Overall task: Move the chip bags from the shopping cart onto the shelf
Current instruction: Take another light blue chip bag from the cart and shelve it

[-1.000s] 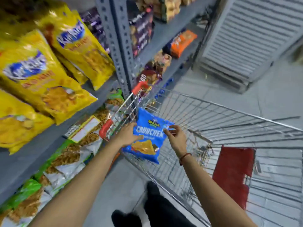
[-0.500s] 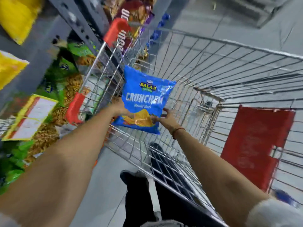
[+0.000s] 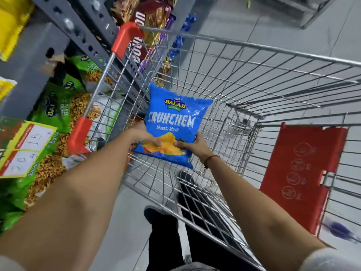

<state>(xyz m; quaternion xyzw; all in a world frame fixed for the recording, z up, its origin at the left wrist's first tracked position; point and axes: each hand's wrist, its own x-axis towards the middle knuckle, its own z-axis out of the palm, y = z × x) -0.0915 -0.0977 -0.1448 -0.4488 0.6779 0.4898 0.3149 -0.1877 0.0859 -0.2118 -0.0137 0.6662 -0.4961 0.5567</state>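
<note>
Blue puffy foil chip bag (image 3: 173,124) printed with yellow wafers is being held up over the silver wire shopping cart (image 3: 254,79), gripped at its lower edge from both sides; left hand (image 3: 145,136) is clamped on the lower-left corner with the thumb across the front, right hand (image 3: 190,146) is pinched on the lower-right corner, so both are closed on the bag; most of the bag stands above the grip, upright and tilted a bit, clear of the cart's mesh floor.

Step in hand looks like the carry, judged from the bag being lifted but not yet anywhere near a shelf; grey metal shelving rack (image 3: 64,34) is off to the left of the grip, with green snack packets (image 3: 58,106) down low just left of the left forearm and yellow bags (image 3: 11,26) higher up and further left.

Next move probably calls for the bag to be swung left past the cart's orange corner bumper (image 3: 79,135) and set into a free slot; no other chip bags can be made out in the cart; a light grip is advised, since the bag is air-filled and could crumple or slip.
</note>
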